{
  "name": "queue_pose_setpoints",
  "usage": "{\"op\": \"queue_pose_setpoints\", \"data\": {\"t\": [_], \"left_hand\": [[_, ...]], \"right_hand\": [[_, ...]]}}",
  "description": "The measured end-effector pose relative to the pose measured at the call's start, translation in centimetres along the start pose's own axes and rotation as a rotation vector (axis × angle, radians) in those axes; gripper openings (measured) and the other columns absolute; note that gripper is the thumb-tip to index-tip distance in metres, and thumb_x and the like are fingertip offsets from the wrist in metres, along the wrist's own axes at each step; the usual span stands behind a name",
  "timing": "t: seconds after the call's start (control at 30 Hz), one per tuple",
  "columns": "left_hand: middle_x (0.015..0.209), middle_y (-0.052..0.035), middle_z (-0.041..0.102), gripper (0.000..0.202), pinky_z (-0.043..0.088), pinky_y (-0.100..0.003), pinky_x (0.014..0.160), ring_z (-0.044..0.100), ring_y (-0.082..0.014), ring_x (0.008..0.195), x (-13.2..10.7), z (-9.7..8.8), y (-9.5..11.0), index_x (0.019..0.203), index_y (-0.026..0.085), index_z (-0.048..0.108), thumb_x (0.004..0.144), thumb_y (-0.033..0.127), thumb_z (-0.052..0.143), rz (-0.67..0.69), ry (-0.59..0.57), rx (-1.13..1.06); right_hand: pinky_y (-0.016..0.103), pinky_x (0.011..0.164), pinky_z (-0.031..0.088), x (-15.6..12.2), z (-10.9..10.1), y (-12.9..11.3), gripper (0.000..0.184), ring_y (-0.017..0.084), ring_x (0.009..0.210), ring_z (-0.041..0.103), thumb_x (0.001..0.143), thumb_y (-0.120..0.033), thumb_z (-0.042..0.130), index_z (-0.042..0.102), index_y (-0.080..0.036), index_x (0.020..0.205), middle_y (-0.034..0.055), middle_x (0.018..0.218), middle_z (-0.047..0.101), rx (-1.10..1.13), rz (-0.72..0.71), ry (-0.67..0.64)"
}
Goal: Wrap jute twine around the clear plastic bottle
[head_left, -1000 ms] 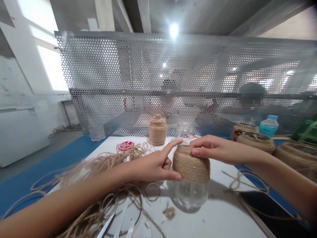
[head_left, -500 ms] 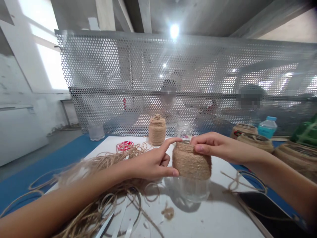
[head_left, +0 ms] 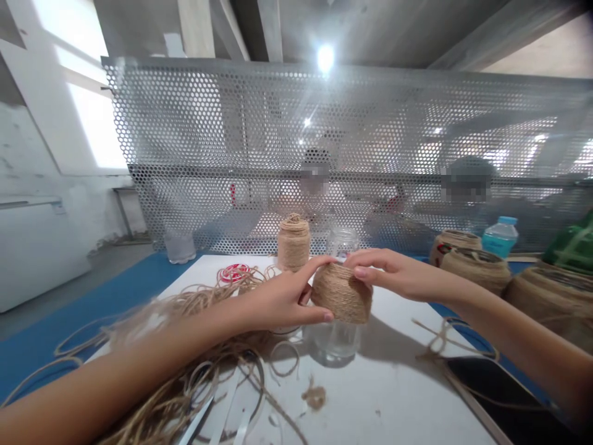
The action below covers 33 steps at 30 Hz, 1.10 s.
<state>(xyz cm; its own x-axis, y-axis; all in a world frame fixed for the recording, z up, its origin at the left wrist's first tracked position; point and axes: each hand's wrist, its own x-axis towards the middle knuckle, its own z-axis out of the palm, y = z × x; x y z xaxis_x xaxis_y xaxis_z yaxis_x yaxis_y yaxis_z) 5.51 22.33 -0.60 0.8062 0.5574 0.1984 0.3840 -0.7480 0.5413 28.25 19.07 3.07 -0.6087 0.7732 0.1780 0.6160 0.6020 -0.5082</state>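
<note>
A glass jar [head_left: 340,341] stands slightly tilted on the white board, its upper part wound with jute twine [head_left: 343,300] and its lower part bare. My left hand [head_left: 301,300] grips it from the left, index finger at the rim and thumb against the lower edge of the winding. From the right, my right hand [head_left: 384,272] holds the rim, with the thumb on the twine and the other fingers at the mouth. Fingertips inside the mouth are hard to see. A loose heap of jute twine [head_left: 194,315] lies under and beside my left forearm.
Behind the jar stand a fully wrapped jar [head_left: 293,244] and a clear glass jar [head_left: 343,240]. Scissors [head_left: 197,423] lie front left, a dark phone-like slab [head_left: 500,395] front right. Several wrapped jars [head_left: 477,267] and a blue-liquid bottle [head_left: 500,238] line the right. A perforated metal screen [head_left: 278,142] closes the back.
Both hands have shifted the half-wrapped jar a little to the left and tilted it. The right hand's fingers have moved along the rim with it.
</note>
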Motion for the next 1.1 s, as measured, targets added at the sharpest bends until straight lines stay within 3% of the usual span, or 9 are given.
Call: {"op": "queue_pose_setpoints", "data": {"t": [0.2, 0.5, 0.77, 0.97, 1.1], "left_hand": [[0.055, 0.0060, 0.044, 0.080, 0.023, -0.021, 0.047, 0.039, -0.0090, 0.046, -0.3, 1.0, 1.1, 0.138, 0.024, 0.015, 0.074, 0.040, 0.060, -0.027, 0.094, 0.079], [0.057, 0.0088, 0.038, 0.078, 0.029, -0.021, 0.050, 0.039, -0.0086, 0.050, 0.2, -0.6, -1.3, 0.138, 0.024, 0.008, 0.079, 0.041, 0.056, -0.023, -0.086, -0.109], [0.058, 0.0090, 0.037, 0.078, 0.028, -0.020, 0.050, 0.036, -0.0080, 0.051, 0.3, -0.2, -2.5, 0.139, 0.026, 0.006, 0.080, 0.040, 0.055, -0.012, -0.118, -0.162], [0.056, 0.0092, 0.038, 0.080, 0.027, -0.019, 0.048, 0.038, -0.0081, 0.049, 0.1, 0.2, -1.0, 0.138, 0.027, 0.007, 0.078, 0.040, 0.058, -0.037, -0.106, -0.117], [0.054, 0.0093, 0.038, 0.081, 0.025, -0.020, 0.046, 0.038, -0.0084, 0.047, -0.1, 0.9, 0.3, 0.138, 0.025, 0.008, 0.076, 0.043, 0.058, -0.045, -0.031, -0.025]], "right_hand": [[0.027, 0.066, 0.035, 0.3, 1.3, -0.3, 0.040, 0.013, 0.070, 0.046, 0.088, -0.045, 0.036, 0.057, -0.015, 0.073, 0.0016, 0.074, 0.054, 0.019, 0.071, 0.097], [0.027, 0.067, 0.037, 0.2, 0.2, 1.1, 0.040, 0.014, 0.072, 0.046, 0.085, -0.047, 0.041, 0.059, -0.013, 0.077, 0.0023, 0.073, 0.052, 0.222, 0.047, -0.003], [0.028, 0.071, 0.037, 0.2, 0.0, 1.4, 0.039, 0.014, 0.074, 0.047, 0.086, -0.046, 0.040, 0.059, -0.012, 0.078, 0.0017, 0.073, 0.052, 0.292, 0.016, -0.075], [0.027, 0.066, 0.038, -0.5, -1.1, 0.3, 0.040, 0.013, 0.070, 0.047, 0.087, -0.045, 0.037, 0.056, -0.014, 0.072, 0.0012, 0.072, 0.051, 0.083, 0.024, -0.163], [0.027, 0.068, 0.037, -0.6, -0.2, -1.2, 0.035, 0.016, 0.076, 0.050, 0.088, -0.042, 0.036, 0.059, -0.017, 0.081, 0.0031, 0.081, 0.057, -0.083, 0.098, -0.040]]}}
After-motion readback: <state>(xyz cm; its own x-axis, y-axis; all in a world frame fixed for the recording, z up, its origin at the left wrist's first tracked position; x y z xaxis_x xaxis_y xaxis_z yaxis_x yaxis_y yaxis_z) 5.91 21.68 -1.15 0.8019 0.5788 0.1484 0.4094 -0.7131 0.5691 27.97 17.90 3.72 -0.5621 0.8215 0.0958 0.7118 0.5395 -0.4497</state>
